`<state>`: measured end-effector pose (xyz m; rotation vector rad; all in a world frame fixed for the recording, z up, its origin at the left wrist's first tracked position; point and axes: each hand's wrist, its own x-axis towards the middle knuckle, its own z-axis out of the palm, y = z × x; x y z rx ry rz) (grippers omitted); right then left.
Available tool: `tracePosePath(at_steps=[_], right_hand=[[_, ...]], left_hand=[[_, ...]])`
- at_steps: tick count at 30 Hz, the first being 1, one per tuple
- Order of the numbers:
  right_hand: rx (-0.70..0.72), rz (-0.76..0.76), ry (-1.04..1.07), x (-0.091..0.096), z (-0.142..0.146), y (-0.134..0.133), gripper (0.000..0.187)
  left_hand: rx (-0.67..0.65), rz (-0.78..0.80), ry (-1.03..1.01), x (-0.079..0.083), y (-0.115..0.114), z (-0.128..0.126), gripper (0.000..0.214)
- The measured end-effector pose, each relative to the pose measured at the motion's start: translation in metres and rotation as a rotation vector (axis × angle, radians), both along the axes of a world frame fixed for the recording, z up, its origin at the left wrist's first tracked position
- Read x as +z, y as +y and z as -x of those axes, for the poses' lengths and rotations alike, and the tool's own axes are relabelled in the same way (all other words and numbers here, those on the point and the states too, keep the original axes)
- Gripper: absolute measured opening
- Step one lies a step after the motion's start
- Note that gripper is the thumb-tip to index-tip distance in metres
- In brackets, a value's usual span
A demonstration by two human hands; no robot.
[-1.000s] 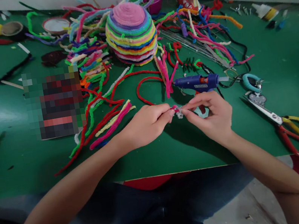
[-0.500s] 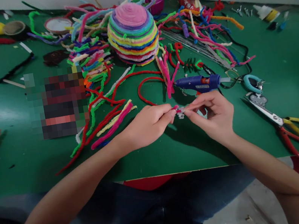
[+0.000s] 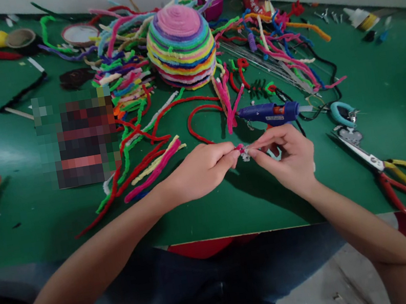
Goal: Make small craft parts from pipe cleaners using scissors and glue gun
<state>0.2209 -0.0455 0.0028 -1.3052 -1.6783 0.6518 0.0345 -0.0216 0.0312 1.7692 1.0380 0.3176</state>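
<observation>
My left hand point(image 3: 198, 171) and my right hand point(image 3: 289, 155) meet fingertip to fingertip just above the green table point(image 3: 236, 208), near its front edge. Both pinch a small pink and white pipe-cleaner piece point(image 3: 244, 153) between thumb and fingers. Most of the piece is hidden by the fingers. A blue glue gun point(image 3: 270, 113) lies just behind my right hand. Loose red, pink and yellow pipe cleaners point(image 3: 151, 166) lie to the left of my left hand.
A striped multicoloured dome of coiled pipe cleaners point(image 3: 181, 46) stands at the back centre amid tangled strands. Red and yellow scissors point(image 3: 393, 169) and teal pliers point(image 3: 342, 113) lie at the right. A tape roll point(image 3: 18, 37) and a glue bottle point(image 3: 361, 17) sit at the back.
My hands stay together at the same spot; the right fingers have shifted slightly on the small piece. The view has barely moved.
</observation>
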Motion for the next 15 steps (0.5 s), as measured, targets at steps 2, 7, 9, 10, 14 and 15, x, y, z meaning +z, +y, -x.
tracePosePath(at_steps=[2,7,9,10,14,15], right_hand=[[0.002,0.018,-0.01,0.0,-0.0002,0.0004,0.014],[0.006,0.033,-0.02,-0.0003,-0.0008,0.0012,0.014],[0.011,0.033,-0.013,-0.0004,-0.0008,0.0014,0.014],[0.017,0.031,-0.004,-0.0002,-0.0008,0.0014,0.015],[0.049,0.04,0.003,0.0024,-0.0017,0.0009,0.016],[0.041,0.038,-0.009,0.0034,-0.0025,0.0006,0.016]], left_hand=[[-0.004,-0.004,0.0,-0.0004,0.0002,0.0001,0.032],[-0.004,-0.006,-0.001,-0.0018,0.0005,0.0004,0.031],[-0.003,-0.009,-0.001,-0.0021,0.0004,0.0006,0.032],[-0.004,-0.011,-0.002,-0.0021,0.0004,0.0007,0.032],[-0.004,0.002,0.0,-0.0008,0.001,0.0011,0.032],[0.006,0.006,0.006,-0.0001,0.0015,0.0011,0.032]])
